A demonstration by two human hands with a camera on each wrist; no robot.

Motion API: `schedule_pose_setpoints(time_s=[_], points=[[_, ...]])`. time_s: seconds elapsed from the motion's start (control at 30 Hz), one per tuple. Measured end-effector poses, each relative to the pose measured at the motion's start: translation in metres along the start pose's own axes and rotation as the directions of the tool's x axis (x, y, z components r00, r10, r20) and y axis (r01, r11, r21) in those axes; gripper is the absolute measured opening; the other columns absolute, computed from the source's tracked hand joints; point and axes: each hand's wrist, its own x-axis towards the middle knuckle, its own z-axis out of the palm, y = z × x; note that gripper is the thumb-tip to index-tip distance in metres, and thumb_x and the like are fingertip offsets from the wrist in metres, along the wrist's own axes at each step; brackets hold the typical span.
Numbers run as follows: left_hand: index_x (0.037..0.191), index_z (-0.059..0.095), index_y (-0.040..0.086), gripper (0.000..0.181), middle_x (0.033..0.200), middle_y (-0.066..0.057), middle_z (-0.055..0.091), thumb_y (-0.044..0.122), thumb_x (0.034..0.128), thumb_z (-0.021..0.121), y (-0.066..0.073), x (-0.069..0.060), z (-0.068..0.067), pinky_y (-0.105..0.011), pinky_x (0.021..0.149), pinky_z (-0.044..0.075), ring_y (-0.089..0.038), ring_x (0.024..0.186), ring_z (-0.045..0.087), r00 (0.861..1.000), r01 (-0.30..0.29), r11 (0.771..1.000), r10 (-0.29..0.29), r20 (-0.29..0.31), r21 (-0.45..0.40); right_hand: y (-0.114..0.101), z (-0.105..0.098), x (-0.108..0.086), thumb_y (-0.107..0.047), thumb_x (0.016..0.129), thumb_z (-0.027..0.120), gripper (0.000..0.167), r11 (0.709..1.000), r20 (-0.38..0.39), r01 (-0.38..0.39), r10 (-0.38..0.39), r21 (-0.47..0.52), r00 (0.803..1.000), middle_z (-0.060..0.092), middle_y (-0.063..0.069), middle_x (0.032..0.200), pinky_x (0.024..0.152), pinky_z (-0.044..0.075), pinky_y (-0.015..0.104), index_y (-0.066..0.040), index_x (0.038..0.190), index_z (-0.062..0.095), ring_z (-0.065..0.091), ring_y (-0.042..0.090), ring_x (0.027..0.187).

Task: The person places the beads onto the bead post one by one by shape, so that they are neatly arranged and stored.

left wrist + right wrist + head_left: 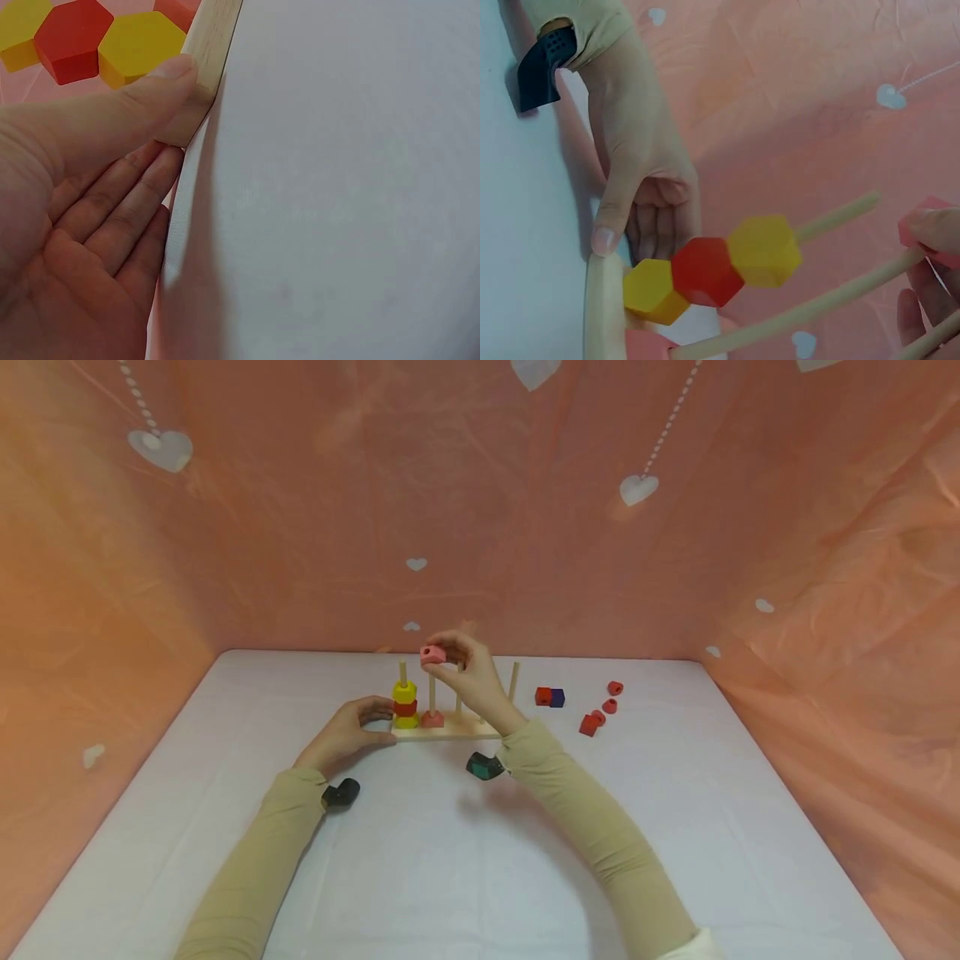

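A wooden peg stand stands on the white table. On its leftmost peg are two yellow beads with a red bead between them. My left hand holds the left end of the base, its thumb along the front edge and its fingers on the far side. A pink block sits low on the second peg. Pinched between the thumb and fingers of my right hand is another pink block with a hole, at the top of that peg. The right forearm partly hides the stand's right end.
Right of the stand, a red cube and a dark purple cube lie side by side. Farther right are a red cube and several small red beads. Pink cloth with white hearts hangs behind the table.
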Motion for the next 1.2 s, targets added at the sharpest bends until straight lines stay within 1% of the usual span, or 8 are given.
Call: schedule_pose_setpoints(time_s=[0.33, 0.37, 0.57, 0.6, 0.7, 0.83, 0.93, 1.2], points=[[0.132, 0.052, 0.009, 0.059, 0.130, -0.010, 0.056, 0.017, 0.0797, 0.079, 0.002, 0.001, -0.001, -0.051, 0.111, 0.025, -0.028, 0.129, 0.041, 1.000, 0.003, 1.000, -0.003, -0.005, 0.025, 0.004, 0.005, -0.002, 0.006, 0.084, 0.069, 0.033, 0.998, -0.038, -0.070, 0.070, -0.001, 0.997, 0.060, 0.024, 0.108, 0.087, 0.051, 0.034, 0.013, 0.114, 0.057, 0.058, 0.032, 0.095], [0.132, 0.051, 0.007, 0.058, 0.130, -0.011, 0.056, 0.015, 0.0804, 0.078, 0.007, -0.001, 0.000, -0.051, 0.111, 0.025, -0.029, 0.129, 0.042, 1.000, 0.004, 1.000, -0.004, -0.002, 0.024, 0.004, 0.006, -0.003, 0.005, 0.084, 0.069, 0.033, 0.997, -0.046, -0.076, 0.075, -0.007, 0.996, 0.060, 0.023, 0.108, 0.088, 0.051, 0.034, 0.013, 0.114, 0.057, 0.058, 0.032, 0.095], [0.131, 0.051, 0.006, 0.058, 0.130, -0.013, 0.056, 0.012, 0.0801, 0.078, 0.004, -0.001, 0.001, -0.050, 0.110, 0.027, -0.030, 0.127, 0.044, 1.000, -0.013, 1.000, 0.013, -0.001, 0.023, 0.006, 0.014, -0.009, 0.000, 0.085, 0.070, 0.031, 0.994, -0.138, -0.104, 0.100, -0.026, 0.985, 0.061, 0.019, 0.107, 0.089, 0.050, 0.034, 0.008, 0.112, 0.058, 0.058, 0.029, 0.093], [0.130, 0.052, 0.007, 0.058, 0.129, -0.011, 0.056, 0.014, 0.0794, 0.079, -0.001, 0.002, 0.001, -0.050, 0.110, 0.028, -0.029, 0.127, 0.044, 1.000, -0.014, 1.000, 0.015, -0.005, 0.023, 0.008, 0.015, -0.010, 0.000, 0.084, 0.071, 0.031, 0.994, -0.155, -0.109, 0.105, -0.017, 0.982, 0.061, 0.019, 0.107, 0.088, 0.051, 0.033, 0.008, 0.112, 0.058, 0.059, 0.029, 0.093], [0.130, 0.052, 0.007, 0.058, 0.129, -0.011, 0.056, 0.014, 0.0788, 0.080, -0.002, 0.001, 0.001, -0.050, 0.109, 0.029, -0.029, 0.127, 0.044, 1.000, -0.013, 1.000, 0.014, -0.005, 0.018, 0.013, 0.018, -0.013, 0.001, 0.084, 0.070, 0.031, 0.990, -0.180, -0.137, 0.139, 0.023, 0.974, 0.060, 0.020, 0.107, 0.087, 0.051, 0.029, 0.009, 0.111, 0.057, 0.059, 0.027, 0.094], [0.130, 0.052, 0.007, 0.059, 0.129, -0.011, 0.056, 0.014, 0.0789, 0.080, -0.003, 0.002, 0.001, -0.049, 0.109, 0.029, -0.030, 0.128, 0.044, 1.000, -0.020, 0.999, 0.020, -0.003, 0.027, 0.040, 0.020, -0.017, -0.003, 0.085, 0.071, 0.033, 0.976, -0.179, -0.205, 0.215, 0.074, 0.960, 0.060, 0.017, 0.107, 0.087, 0.051, 0.027, 0.008, 0.113, 0.056, 0.059, 0.024, 0.096], [0.130, 0.052, 0.007, 0.059, 0.130, -0.011, 0.056, 0.015, 0.0789, 0.080, -0.003, 0.002, 0.000, -0.050, 0.109, 0.030, -0.030, 0.128, 0.043, 1.000, -0.019, 0.999, 0.019, -0.004, 0.032, 0.061, 0.022, -0.021, -0.007, 0.084, 0.073, 0.034, 0.962, -0.177, -0.262, 0.272, 0.076, 0.946, 0.061, 0.014, 0.106, 0.087, 0.051, 0.027, 0.005, 0.112, 0.057, 0.060, 0.021, 0.095], [0.130, 0.052, 0.006, 0.058, 0.129, -0.012, 0.057, 0.012, 0.0788, 0.079, -0.001, 0.002, 0.001, -0.047, 0.108, 0.032, -0.030, 0.126, 0.045, 0.999, -0.040, 0.998, 0.041, -0.003, 0.037, 0.086, 0.026, -0.035, -0.004, 0.083, 0.074, 0.030, 0.906, -0.137, -0.420, 0.422, 0.049, 0.896, 0.063, 0.009, 0.100, 0.084, 0.051, 0.026, 0.000, 0.109, 0.061, 0.058, 0.017, 0.091]])
